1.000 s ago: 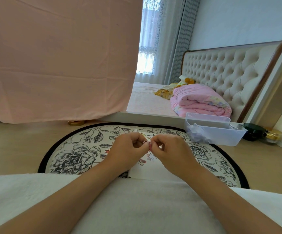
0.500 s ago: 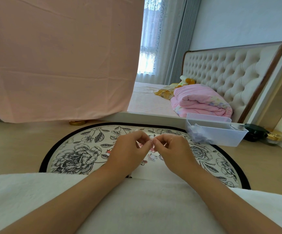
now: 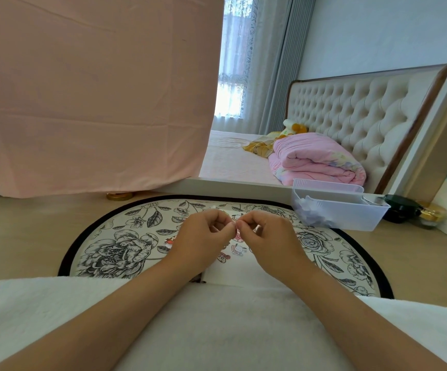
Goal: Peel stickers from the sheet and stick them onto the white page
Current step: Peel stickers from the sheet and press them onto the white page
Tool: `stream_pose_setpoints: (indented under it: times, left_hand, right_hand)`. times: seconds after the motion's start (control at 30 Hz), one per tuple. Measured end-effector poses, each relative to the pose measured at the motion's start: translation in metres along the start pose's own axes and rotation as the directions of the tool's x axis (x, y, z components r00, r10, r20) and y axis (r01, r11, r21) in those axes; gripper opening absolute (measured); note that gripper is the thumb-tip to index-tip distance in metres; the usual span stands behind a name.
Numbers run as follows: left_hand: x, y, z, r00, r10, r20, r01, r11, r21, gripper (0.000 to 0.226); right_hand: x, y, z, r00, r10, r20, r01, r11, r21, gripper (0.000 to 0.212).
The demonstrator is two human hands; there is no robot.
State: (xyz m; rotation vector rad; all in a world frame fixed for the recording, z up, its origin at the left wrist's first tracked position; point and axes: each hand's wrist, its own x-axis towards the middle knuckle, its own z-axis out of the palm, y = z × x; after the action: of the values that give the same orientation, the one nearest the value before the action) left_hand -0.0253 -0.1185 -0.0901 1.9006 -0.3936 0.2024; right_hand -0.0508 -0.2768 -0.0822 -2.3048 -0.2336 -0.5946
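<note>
Head view: the left hand and right hand meet fingertip to fingertip above a white page, each pinched shut; whether they grip a sticker is too small to tell. Cartoon stickers show on the page between the hands, partly hidden. The page lies on a round mat, black-rimmed with a grey floral print, on a pale wood floor. A translucent plastic bin stands to the right. Behind are a tufted headboard, a folded pink quilt and a hanging pink cloth.
</note>
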Motion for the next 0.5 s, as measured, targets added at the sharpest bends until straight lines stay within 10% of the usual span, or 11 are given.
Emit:
stream_pose_setpoints:
  times: [0.5]
  left_hand:
    - [-0.001, 0.002, 0.0, 0.999, 0.044, 0.013, -0.044, 0.998, -0.043, 0.013]
  right_hand:
    - [0.005, -0.004, -0.014, 0.975, 0.182, 0.13, -0.218, 0.9, 0.377, 0.009]
